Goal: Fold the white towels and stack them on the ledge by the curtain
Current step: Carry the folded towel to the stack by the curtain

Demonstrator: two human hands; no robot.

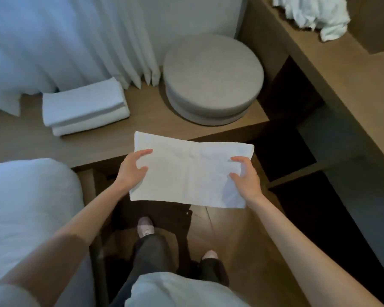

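A white towel [189, 171], folded flat into a rectangle, is held level in the air in front of me, over the ledge's front edge. My left hand [132, 168] grips its left edge with the thumb on top. My right hand [245, 176] grips its right edge the same way. On the wooden ledge [142, 120] by the white curtain [64, 41] lies a stack of two folded white towels [84, 107]. A crumpled heap of unfolded white towels [313, 14] sits on the higher wooden counter [333, 69] at the upper right.
A round grey cushion stool [213, 78] stands on the ledge right of the stack. A white bed [27, 207] fills the lower left. Dark open shelves run under the counter on the right. My feet stand on the wooden floor [220, 229].
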